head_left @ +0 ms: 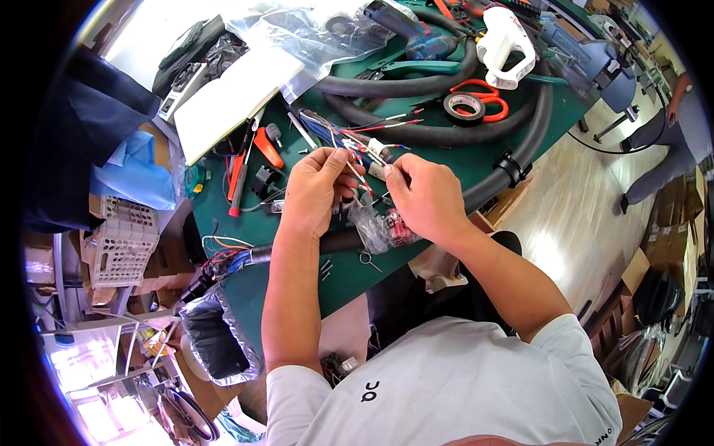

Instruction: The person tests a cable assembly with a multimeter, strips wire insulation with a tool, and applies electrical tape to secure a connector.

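My left hand (pixel 320 182) pinches thin white wires with small red sleeves (pixel 361 175) at the middle of the green table mat. Beside it my right hand (pixel 420 193) has its thumb and forefinger closed on white wire ends near a labelled bundle of wires (pixel 342 134). A clear plastic bag (pixel 368 227) and a bag of small red parts (pixel 398 227) lie just below my fingers. A thick black sleeved cable (pixel 483 189) runs behind my right hand, and its other end (pixel 253 254) shows coloured wires at the left.
Looped black hose (pixel 446 134), orange scissors (pixel 494 108), black tape (pixel 465 109), a white tool (pixel 506 48), a drill (pixel 428 44), an open notebook (pixel 234 100) and screwdrivers (pixel 238 186) crowd the mat (pixel 297 290). A white crate (pixel 126 241) stands left; another person (pixel 669 141) stands right.
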